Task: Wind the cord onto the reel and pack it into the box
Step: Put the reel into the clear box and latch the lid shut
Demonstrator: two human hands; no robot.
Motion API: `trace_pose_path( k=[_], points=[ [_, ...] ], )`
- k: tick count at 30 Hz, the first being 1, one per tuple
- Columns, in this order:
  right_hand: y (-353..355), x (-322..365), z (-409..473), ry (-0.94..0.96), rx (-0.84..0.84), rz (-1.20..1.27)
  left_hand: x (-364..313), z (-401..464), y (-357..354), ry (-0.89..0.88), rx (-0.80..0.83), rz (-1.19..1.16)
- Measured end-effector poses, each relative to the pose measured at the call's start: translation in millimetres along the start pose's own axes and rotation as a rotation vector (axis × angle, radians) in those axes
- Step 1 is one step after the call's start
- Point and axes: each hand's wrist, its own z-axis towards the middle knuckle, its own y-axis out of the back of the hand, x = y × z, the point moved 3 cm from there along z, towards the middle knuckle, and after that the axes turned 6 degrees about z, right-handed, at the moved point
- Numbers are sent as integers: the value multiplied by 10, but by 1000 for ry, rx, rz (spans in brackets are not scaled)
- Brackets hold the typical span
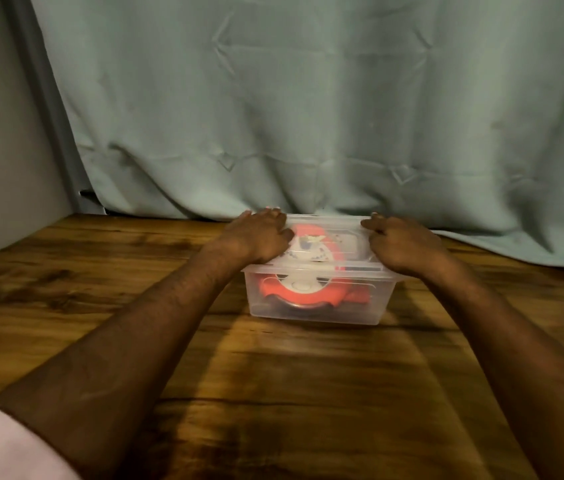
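**Reel boxed, both hands on the lid**

Centre of the frame: the orange reel (303, 289) sits inside the clear plastic box (315, 306), visible through the front wall and through the lid (339, 242). The lid lies on top of the box. The left hand (259, 239) presses down on the lid's left side, fingers fairly straight, its grip curled round nothing. The right hand (400, 244) rests on the lid's right edge, fingers bent over it; whether that grip clamps the rim, I cannot tell. The box stands on the wooden bench (273, 393), close to the green curtain (308, 98) filling the upper frame. A pale sleeve (0, 445) shows lower left.
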Motion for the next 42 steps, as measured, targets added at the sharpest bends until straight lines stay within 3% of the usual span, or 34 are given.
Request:
trace_pose_path(
  k=[3, 7, 12, 14, 18, 20, 24, 26, 28, 30, 32, 34, 35, 38, 42],
  points=[
    [-60, -33, -47, -78, -95, 260, -1, -11, 7, -35, 30, -17],
    [-138, -114, -69, -351, -257, 623, -31, -29, 7, -36, 26, -1],
    [-111, -183, -107, -341, -257, 842, -63, 34, -6, -42, 53, 52],
    [-107, -208, -52, -328, -201, 798, -43, 36, -12, -49, 47, 48],
    [-52, -21, 73, -189, -48, 88, -31, 57, -19, -60, 31, 59],
    [-60, 146, 88, -8, -35, -73, -36, 67, -47, -64, 31, 51],
    [-155, 196, 171, 89, 160, -63, -46, 37, -35, -52, 9, 21],
    [-132, 169, 137, 28, 37, 80, -29, 14, -17, -27, -32, -68],
    [-97, 122, 42, -99, -198, 220, 29, -46, -11, 45, -154, -256],
    [-100, 52, -35, -253, -298, 269, 116, -118, -21, 153, -313, -461],
    [-141, -20, -75, -410, -214, 548, 215, -175, -74, 297, -374, -628],
    [-196, -101, -132, -567, -25, 961, 248, -231, -124, 429, -350, -830],
    [-185, -140, -176, -616, 78, 1045, 239, -250, -145, 472, -341, -920],
    [-120, -338, -169, -630, 266, 1051, 215, -267, -167, 551, -365, -1088],
    [62, -393, -69, -616, 268, 895, 257, -247, -207, 595, -372, -1055]
  ],
)
